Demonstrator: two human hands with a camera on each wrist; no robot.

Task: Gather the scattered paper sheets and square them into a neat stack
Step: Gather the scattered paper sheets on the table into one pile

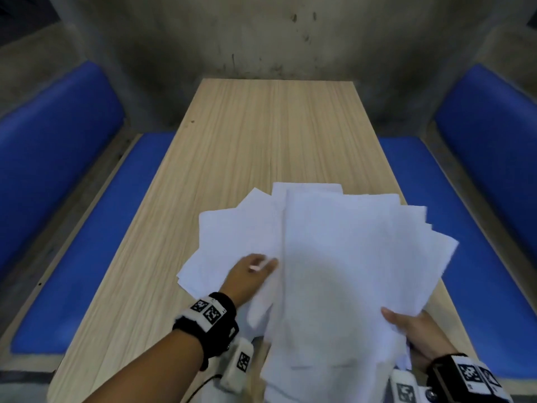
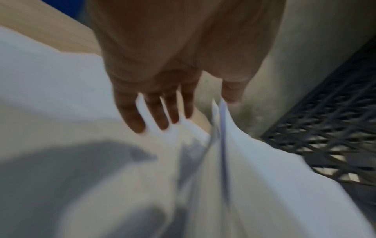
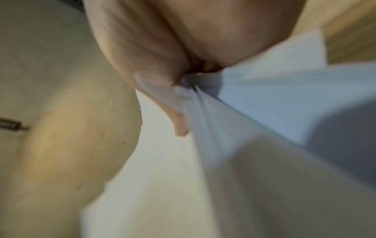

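The paper sheets (image 1: 343, 257) are all in one bunch now, but they are not neat. They spread out like a fan, with corners poking out on the far side and on both sides. The bunch sits at the near end of the desk (image 1: 241, 135), and its near part seems lifted up off the wood, because the sheets bend and hang a little toward the person.

The right hand (image 1: 412, 330) holds the near right corner of the bunch. In the right wrist view the thumb (image 3: 154, 90) presses many sheet edges together, so this hand is pinching the papers tight. I think it holds there so the bunch cannot slide apart while the other hand works.

The left hand (image 1: 250, 274) lies on the left part of the bunch with its fingers (image 2: 130, 116) straight and spread a little. It is flat, not grabbing. It looks like it is there to push the poking-out sheets in toward the middle.

Next to the desk on both sides are blue seats (image 1: 72, 228), and past the far end of the desk is a grey wall (image 1: 261, 33).

The gathering looks nearly done. The squaring is not done yet, since the edges do not line up
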